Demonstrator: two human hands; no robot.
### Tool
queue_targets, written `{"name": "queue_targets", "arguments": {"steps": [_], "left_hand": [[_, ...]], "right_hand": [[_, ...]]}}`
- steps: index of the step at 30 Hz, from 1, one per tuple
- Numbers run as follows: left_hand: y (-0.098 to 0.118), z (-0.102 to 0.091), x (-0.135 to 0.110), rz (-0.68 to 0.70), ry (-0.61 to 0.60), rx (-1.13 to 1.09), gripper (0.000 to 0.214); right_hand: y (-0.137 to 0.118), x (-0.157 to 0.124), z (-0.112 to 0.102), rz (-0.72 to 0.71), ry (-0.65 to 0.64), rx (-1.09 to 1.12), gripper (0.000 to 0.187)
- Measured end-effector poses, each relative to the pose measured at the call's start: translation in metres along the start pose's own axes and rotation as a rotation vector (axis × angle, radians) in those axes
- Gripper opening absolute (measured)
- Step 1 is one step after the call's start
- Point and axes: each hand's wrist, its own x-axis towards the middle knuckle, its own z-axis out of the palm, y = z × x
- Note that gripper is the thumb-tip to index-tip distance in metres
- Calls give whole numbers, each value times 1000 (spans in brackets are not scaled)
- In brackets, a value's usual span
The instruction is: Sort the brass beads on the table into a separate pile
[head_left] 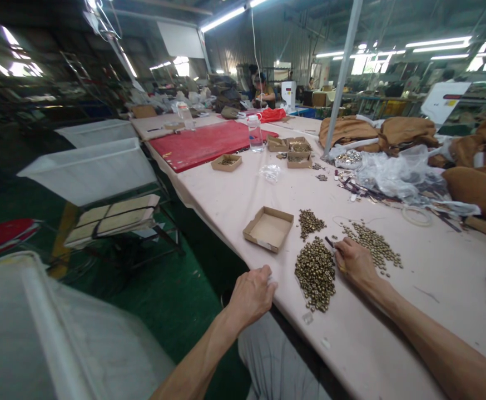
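Note:
My right hand (353, 261) rests on the pale pink table (234, 205) between piles of small brass rings, its fingers curled around a thin dark stick-like tool. A large heap of rings (316, 273) lies just left of it, a smaller heap (310, 223) beyond, and a scattered heap (374, 244) to its right. My left hand (252, 291) grips the table's near edge with fingers curled over something small and white. A shallow open cardboard box (268, 228) sits just past the left hand.
Brown garments (401, 133) and clear plastic bags (397, 175) crowd the right side. Several small boxes (293, 150), a water bottle (255, 133) and a red mat (201, 144) lie farther along. White bins (93, 172) stand left of the table; a person sits at the far end (263, 91).

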Motion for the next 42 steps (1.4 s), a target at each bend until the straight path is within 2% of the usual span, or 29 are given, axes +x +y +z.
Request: {"name": "queue_targets", "arguments": {"steps": [12, 18, 21, 26, 35, 42], "left_hand": [[1, -1, 1, -15, -11, -5, 19], [1, -3, 0, -24, -20, 1, 19], [1, -2, -1, -21, -13, -4, 20], [2, -2, -3, -10, -17, -6, 22], [3, -2, -4, -20, -20, -31, 22], [2, -5, -6, -5, -27, -19, 20]], "right_hand": [[3, 7, 8, 26, 7, 15, 23], [28, 8, 0, 141, 116, -60, 24], [36, 6, -7, 83, 137, 23, 24], [26, 8, -11, -117, 8, 141, 23], [14, 30, -6, -307, -146, 36, 26], [10, 28, 0, -231, -135, 6, 26]]}}
